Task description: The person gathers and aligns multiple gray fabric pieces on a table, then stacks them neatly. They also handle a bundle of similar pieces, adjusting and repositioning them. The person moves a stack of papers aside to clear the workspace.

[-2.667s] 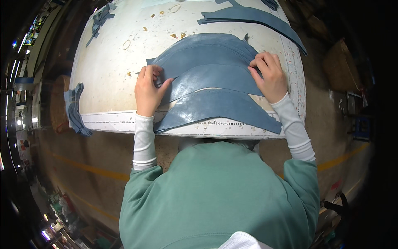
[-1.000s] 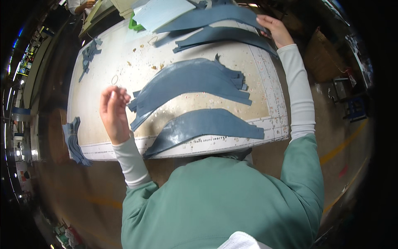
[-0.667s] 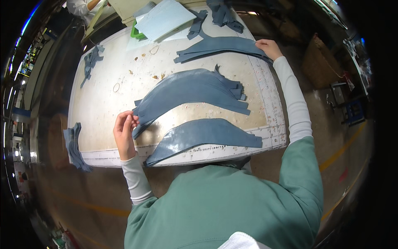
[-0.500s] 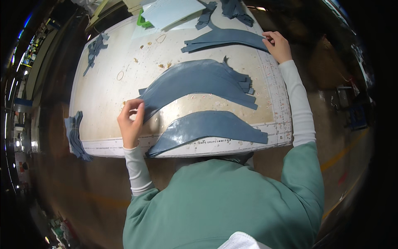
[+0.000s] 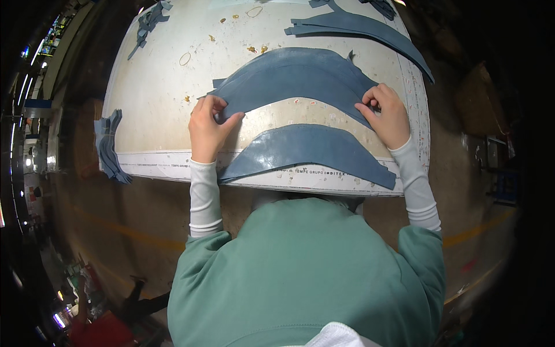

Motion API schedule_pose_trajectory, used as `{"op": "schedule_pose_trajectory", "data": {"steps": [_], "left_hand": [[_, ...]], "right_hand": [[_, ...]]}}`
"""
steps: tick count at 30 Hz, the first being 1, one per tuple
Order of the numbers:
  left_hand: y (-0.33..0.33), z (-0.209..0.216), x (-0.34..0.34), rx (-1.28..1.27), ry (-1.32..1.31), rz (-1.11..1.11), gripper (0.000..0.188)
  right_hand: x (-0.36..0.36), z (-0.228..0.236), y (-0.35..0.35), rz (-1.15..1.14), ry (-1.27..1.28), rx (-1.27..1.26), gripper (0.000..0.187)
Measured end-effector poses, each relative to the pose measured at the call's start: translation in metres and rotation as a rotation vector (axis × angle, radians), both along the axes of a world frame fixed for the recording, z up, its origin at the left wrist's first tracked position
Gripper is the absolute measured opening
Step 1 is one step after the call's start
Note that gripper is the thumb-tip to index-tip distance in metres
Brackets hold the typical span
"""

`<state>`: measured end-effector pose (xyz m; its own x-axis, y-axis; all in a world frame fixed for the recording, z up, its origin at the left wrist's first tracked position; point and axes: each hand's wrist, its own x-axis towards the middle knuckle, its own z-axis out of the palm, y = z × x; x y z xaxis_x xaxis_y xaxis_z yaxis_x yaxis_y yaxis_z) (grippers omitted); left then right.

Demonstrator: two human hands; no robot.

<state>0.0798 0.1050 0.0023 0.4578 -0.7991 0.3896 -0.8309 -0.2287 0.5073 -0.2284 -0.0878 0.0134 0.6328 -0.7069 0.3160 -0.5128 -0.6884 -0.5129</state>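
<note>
Several curved blue leather-like pieces (image 5: 295,75) lie layered in an arch across the middle of the table. At the arch's left end, my left hand (image 5: 209,128) is closed, thumb and fingers gripping the edge. My right hand (image 5: 388,115) pinches the right end between thumb and fingers and covers the layers' tips there. Nearer to me, another curved blue piece (image 5: 312,147) rests flat along the table's front edge, touched by neither hand.
The white table (image 5: 156,110) carries a long blue strip pile (image 5: 358,29) at far right, its end jutting past the edge. Blue scraps (image 5: 149,26) lie at far left. A tied strip bundle (image 5: 107,144) hangs over the left edge. Brown flecks dot the tabletop.
My right hand has left the far-right strips and come nearer, onto the right end of the middle arch. My left hand remains at its left end. The view has shifted.
</note>
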Motion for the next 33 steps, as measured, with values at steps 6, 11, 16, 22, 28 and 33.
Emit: {"op": "schedule_pose_trajectory", "data": {"steps": [6,11,16,22,28,33], "left_hand": [[0.017,0.01,0.002,0.045,0.491,-0.017,0.017],[0.028,0.027,0.015,0.261,0.353,-0.051,0.011],[-0.006,0.019,0.014,-0.011,-0.009,-0.19,0.023],[-0.026,0.009,0.008,0.029,-0.192,-0.163,0.03],[-0.027,0.006,0.009,-0.026,-0.147,-0.19,0.028],[-0.022,0.008,0.005,-0.078,0.205,-0.151,0.014]], "right_hand": [[-0.019,0.008,0.003,-0.009,-0.166,0.432,0.013],[-0.032,0.015,0.006,0.012,0.108,0.464,0.014],[-0.016,0.005,0.003,-0.009,-0.07,0.163,0.026],[-0.007,-0.008,0.009,-0.105,-0.068,0.055,0.038],[-0.004,-0.011,0.01,-0.135,0.008,-0.161,0.028],[-0.004,0.002,0.013,-0.11,-0.159,0.009,0.015]]}}
